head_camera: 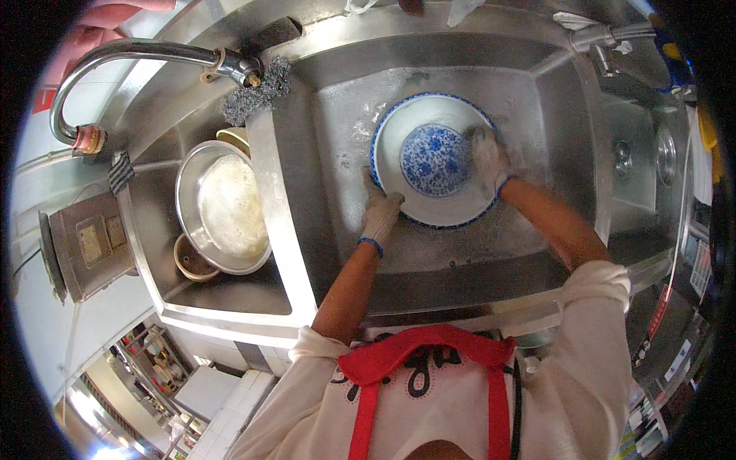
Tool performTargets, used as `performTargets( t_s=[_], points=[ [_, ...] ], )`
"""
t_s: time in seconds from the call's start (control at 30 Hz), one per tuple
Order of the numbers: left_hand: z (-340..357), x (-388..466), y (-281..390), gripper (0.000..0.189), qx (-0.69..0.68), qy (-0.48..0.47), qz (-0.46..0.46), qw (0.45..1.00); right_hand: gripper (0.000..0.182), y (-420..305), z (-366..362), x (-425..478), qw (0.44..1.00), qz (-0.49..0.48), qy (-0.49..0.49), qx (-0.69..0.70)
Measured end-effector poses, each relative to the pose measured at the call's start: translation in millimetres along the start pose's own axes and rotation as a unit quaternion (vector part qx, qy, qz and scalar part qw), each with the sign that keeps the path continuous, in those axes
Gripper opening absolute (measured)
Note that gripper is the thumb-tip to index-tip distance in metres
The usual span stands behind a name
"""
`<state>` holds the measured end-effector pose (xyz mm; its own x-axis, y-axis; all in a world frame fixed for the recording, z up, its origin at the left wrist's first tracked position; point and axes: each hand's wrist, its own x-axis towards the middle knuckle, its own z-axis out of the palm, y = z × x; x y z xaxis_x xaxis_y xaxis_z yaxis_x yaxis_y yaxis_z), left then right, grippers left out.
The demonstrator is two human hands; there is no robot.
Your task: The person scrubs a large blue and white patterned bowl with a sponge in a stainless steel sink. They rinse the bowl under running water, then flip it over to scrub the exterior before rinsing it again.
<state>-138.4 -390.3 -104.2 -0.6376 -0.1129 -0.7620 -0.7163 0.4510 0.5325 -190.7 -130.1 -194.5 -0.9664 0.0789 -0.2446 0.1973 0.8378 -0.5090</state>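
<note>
A large white round dish with a blue floral centre and blue patterned rim [435, 161] is in the wide stainless steel sink basin [425, 253]. My left hand [380, 210], in a pale knit glove with a blue cuff, grips the dish's lower left rim, thumb on top. On the right side of the dish lies my gloved right hand [489, 152], somewhat blurred; whether it holds a cloth or scrubber is not plain. Its fingers touch the inner surface between the floral centre and the rim.
A metal bowl of foamy liquid [190, 213] stands in the left basin, partly over a brown bowl [195, 267]. Steel wool [256, 95] sits at the divider's back corner, beside a curved faucet [144, 50]. Another tap [604, 54] is at the back right, near a further basin [632, 167].
</note>
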Motion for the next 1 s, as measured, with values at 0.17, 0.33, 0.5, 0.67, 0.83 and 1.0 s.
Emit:
performTargets(
  t_s=[0.17,0.33,0.5,0.67,0.83,1.0],
  points=[
    [23,19,-28,0.089,-0.071,0.053,0.073,0.993,0.028,-61,-6,-76,0.814,-0.217,-0.35,-0.41],
    [13,16,-29,0.087,-0.007,0.031,0.059,0.998,0.029,-61,23,-77,0.91,-0.208,-0.272,-0.232],
    [0,13,-16,0.089,0.016,-0.012,0.012,1.0,0.048,-88,-13,-90,0.889,-0.249,-0.302,-0.236],
    [6,24,-40,0.091,0.029,0.025,0.056,0.998,0.056,-69,42,-74,0.931,-0.166,-0.193,-0.264],
    [2,11,-20,0.091,0.072,0.025,-0.028,0.997,0.058,-73,36,-65,0.932,-0.159,-0.137,-0.294],
    [1,10,-12,0.091,0.079,0.0,-0.057,0.995,0.058,-71,24,-44,0.928,-0.246,-0.147,-0.237]
  ],
)
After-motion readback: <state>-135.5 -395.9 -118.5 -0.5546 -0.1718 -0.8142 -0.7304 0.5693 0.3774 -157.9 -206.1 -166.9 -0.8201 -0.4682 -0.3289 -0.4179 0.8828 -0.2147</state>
